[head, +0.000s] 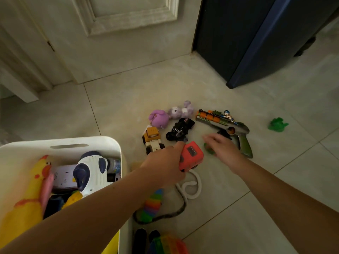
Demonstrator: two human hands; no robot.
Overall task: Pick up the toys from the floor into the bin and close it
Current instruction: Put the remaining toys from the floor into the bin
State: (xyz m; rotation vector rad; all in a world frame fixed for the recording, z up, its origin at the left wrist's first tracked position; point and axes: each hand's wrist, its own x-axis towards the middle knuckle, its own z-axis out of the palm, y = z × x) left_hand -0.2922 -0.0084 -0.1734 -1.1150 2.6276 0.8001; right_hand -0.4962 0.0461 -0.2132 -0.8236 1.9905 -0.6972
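My left hand (163, 165) grips a red toy car (191, 155) just above the floor, right of the white bin (110, 142). My right hand (222, 148) reaches over a small green toy (209, 150); the hand is blurred and its fingers look spread. The bin stands open at lower left, holding a yellow rubber chicken (31, 191), a white and navy robot toy (91, 171) and other toys. On the floor lie a yellow truck (152, 140), a black car (180, 130), a purple plush ball (159, 118), a lilac teddy (181, 110) and a toy gun (222, 125).
A rainbow slinky toy (153, 206) and a white and black toy snake (190, 187) lie under my left arm. A green toy (278, 124) sits apart at the right. A dark blue cabinet (256, 43) and a white door (119, 33) stand behind. More colourful toys (165, 242) lie at the bottom edge.
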